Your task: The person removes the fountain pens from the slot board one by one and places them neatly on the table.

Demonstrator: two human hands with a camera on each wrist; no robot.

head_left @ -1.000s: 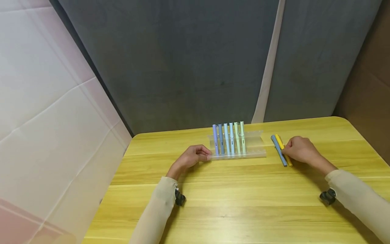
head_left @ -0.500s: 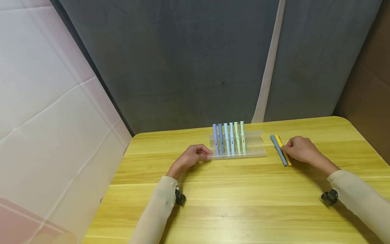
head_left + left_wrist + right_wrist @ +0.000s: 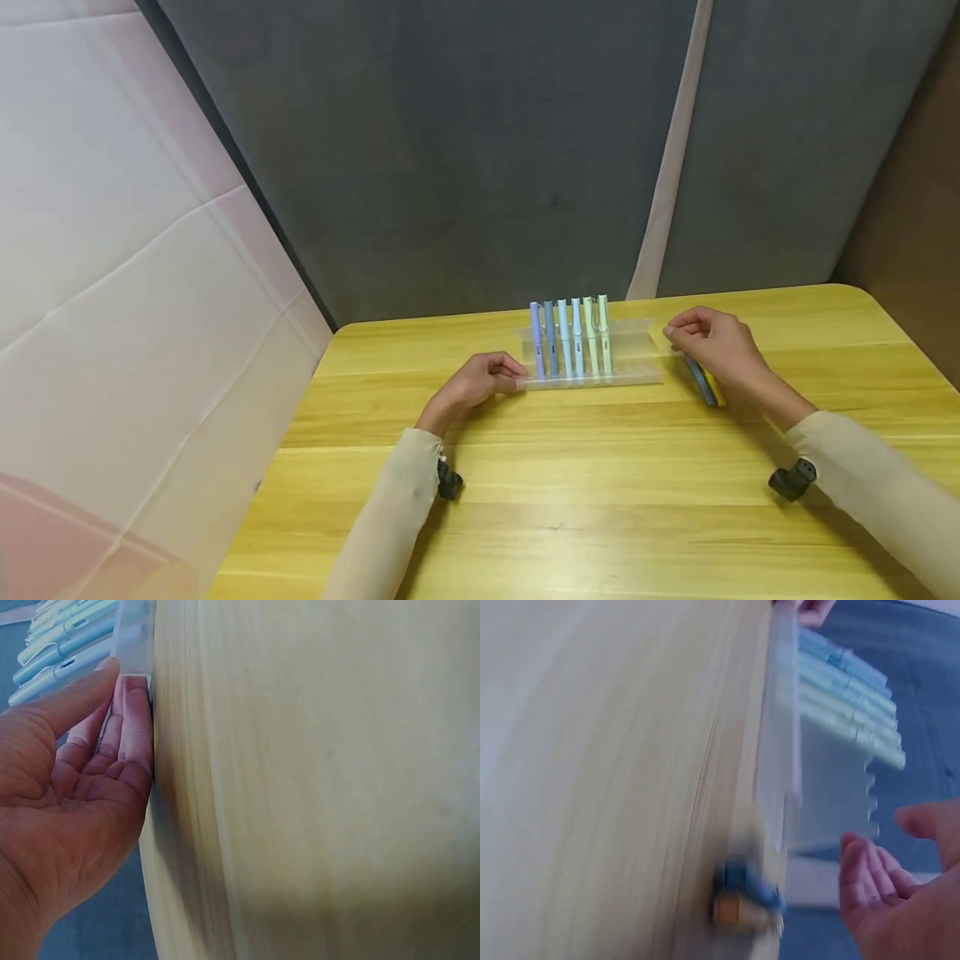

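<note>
1. Blue pen (image 3: 701, 382) and yellow pen (image 3: 715, 390): upper ends hidden behind the right hand (image 3: 716, 343); in the right wrist view both are motion-blurred.
2. Right hand: cut off by the right and bottom edges in the right wrist view.
3. Clear pen rack (image 3: 637, 354): its slots are too faint to count.
4. Left hand (image 3: 71, 795): cut off by the left and bottom edges in the left wrist view.
</note>
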